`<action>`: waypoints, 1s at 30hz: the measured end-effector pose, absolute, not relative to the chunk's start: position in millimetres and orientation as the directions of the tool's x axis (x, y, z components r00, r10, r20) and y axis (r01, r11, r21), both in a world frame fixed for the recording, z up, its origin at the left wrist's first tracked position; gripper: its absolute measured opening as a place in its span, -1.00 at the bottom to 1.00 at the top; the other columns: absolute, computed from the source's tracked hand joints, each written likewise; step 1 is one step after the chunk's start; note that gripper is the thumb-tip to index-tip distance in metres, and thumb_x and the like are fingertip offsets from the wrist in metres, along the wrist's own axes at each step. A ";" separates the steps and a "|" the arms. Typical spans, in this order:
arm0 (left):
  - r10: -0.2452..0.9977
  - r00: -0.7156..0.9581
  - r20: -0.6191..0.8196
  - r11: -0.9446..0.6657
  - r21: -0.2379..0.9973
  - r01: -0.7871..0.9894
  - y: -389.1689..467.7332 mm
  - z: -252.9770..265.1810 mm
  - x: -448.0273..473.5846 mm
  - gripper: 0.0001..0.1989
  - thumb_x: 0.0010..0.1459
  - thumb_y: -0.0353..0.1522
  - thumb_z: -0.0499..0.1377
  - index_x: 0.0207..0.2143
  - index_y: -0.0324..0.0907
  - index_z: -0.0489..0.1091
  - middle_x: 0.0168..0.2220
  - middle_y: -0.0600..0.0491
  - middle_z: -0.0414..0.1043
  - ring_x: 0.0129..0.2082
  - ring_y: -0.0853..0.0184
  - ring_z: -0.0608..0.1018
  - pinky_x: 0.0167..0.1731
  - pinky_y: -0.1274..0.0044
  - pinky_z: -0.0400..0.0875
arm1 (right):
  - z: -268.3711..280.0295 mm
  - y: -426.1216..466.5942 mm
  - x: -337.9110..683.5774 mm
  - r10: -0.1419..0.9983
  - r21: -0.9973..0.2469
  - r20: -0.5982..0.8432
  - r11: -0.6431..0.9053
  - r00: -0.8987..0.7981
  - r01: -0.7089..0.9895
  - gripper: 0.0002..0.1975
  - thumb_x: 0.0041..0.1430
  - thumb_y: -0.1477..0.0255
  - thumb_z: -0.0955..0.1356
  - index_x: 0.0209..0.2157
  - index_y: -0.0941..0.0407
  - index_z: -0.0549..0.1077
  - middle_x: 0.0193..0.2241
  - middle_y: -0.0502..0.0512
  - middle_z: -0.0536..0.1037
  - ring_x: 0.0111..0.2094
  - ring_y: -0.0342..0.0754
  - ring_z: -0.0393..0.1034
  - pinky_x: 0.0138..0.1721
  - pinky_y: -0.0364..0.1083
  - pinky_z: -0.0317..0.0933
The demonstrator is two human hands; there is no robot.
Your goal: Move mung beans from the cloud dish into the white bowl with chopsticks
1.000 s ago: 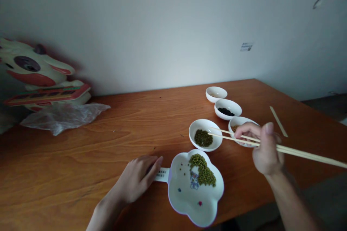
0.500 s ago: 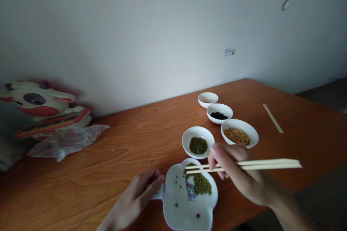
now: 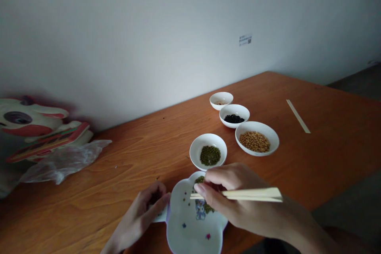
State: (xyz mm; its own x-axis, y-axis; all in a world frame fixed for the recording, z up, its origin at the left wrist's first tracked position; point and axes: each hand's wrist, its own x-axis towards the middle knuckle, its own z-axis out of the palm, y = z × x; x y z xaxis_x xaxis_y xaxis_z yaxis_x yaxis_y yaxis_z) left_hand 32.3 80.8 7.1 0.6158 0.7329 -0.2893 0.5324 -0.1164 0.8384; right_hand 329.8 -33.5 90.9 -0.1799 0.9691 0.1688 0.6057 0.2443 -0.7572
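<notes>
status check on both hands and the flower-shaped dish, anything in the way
Left hand on handle of flower-shaped dish. Right hand holding chopsticks over dish. Green beans in dish partly hidden by right hand.

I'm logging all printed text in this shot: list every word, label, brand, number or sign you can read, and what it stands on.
No text is readable.
Sticker on the wall: lines of print and a square code, too small to read.
Handle of the flower-shaped dish: partly covered by the left hand; its marks are unreadable.
</notes>
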 end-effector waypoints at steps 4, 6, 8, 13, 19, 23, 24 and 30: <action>0.716 0.627 -0.305 -0.177 0.790 0.586 77.5 8.7 34.5 -0.59 0.37 -0.03 0.07 -0.33 -0.18 0.31 -0.43 0.12 0.24 -0.43 0.41 0.28 -0.44 0.56 0.17 | 91.2 -34.0 338.4 0.969 -0.760 0.166 0.243 -0.181 0.603 -0.61 0.46 0.19 0.23 -0.44 0.08 0.35 -0.55 -0.05 0.41 -0.50 -0.15 0.26 -0.51 -0.07 -0.02; 0.716 0.628 -0.306 -0.194 0.776 0.600 76.0 9.7 35.1 -0.59 0.38 -0.04 0.07 -0.34 -0.19 0.32 -0.43 0.12 0.25 -0.43 0.40 0.29 -0.44 0.55 0.17 | 93.1 -35.1 340.8 0.970 -0.768 0.151 0.238 -0.192 0.594 -0.59 0.46 0.19 0.23 -0.47 0.07 0.33 -0.58 -0.07 0.38 -0.54 -0.16 0.25 -0.53 -0.07 -0.02; 0.715 0.628 -0.307 -0.202 0.770 0.605 75.1 10.3 35.3 -0.59 0.38 -0.04 0.06 -0.34 -0.19 0.33 -0.43 0.12 0.26 -0.43 0.40 0.29 -0.44 0.55 0.17 | 94.3 -36.3 341.2 0.975 -0.780 0.143 0.217 -0.169 0.587 -0.58 0.47 0.18 0.21 -0.47 0.06 0.33 -0.58 -0.06 0.40 -0.54 -0.13 0.28 -0.54 -0.06 -0.01; 0.719 0.627 -0.300 -0.195 0.780 0.595 73.7 11.5 37.4 -0.58 0.38 -0.05 0.06 -0.36 -0.19 0.33 -0.43 0.12 0.26 -0.44 0.41 0.27 -0.45 0.56 0.17 | 88.8 -34.3 327.3 0.963 -0.776 0.214 0.270 -0.165 0.570 -0.61 0.51 0.27 0.17 -0.38 0.04 0.45 -0.48 0.04 0.55 -0.46 -0.06 0.41 -0.47 -0.02 0.11; 0.731 0.621 -0.283 -0.168 0.808 0.565 73.4 8.9 39.1 -0.60 0.36 -0.06 0.11 -0.36 -0.20 0.35 -0.43 0.11 0.27 -0.44 0.42 0.30 -0.45 0.59 0.19 | 72.4 -25.4 306.1 0.921 -0.712 0.262 0.386 -0.289 0.587 -0.58 0.52 0.33 0.13 -0.42 0.11 0.39 -0.52 -0.04 0.46 -0.50 -0.18 0.29 -0.43 -0.06 0.01; 0.730 0.618 -0.291 -0.116 0.839 0.532 74.1 5.2 38.5 -0.61 0.33 -0.06 0.15 -0.35 -0.20 0.34 -0.43 0.12 0.27 -0.44 0.43 0.28 -0.47 0.61 0.18 | 69.7 -24.6 303.5 0.918 -0.713 0.268 0.392 -0.291 0.582 -0.56 0.54 0.34 0.11 -0.43 0.12 0.38 -0.53 -0.04 0.46 -0.50 -0.19 0.28 -0.41 -0.08 0.03; 0.729 0.619 -0.292 -0.107 0.844 0.525 74.1 4.4 38.4 -0.62 0.32 -0.06 0.16 -0.35 -0.20 0.34 -0.43 0.12 0.26 -0.44 0.43 0.28 -0.47 0.61 0.18 | 70.7 -25.1 304.1 0.920 -0.715 0.266 0.389 -0.288 0.581 -0.56 0.54 0.34 0.12 -0.43 0.11 0.38 -0.53 -0.04 0.46 -0.50 -0.18 0.29 -0.41 -0.09 0.05; 0.740 0.614 -0.275 -0.081 0.870 0.487 72.8 3.7 40.7 -0.64 0.31 -0.07 0.18 -0.32 -0.20 0.33 -0.41 0.13 0.27 -0.43 0.44 0.29 -0.45 0.61 0.22 | 80.8 -26.3 326.4 0.947 -0.729 0.273 0.319 -0.170 0.606 -0.57 0.52 0.34 0.14 -0.45 0.06 0.39 -0.57 -0.03 0.49 -0.52 -0.12 0.39 -0.47 -0.07 0.14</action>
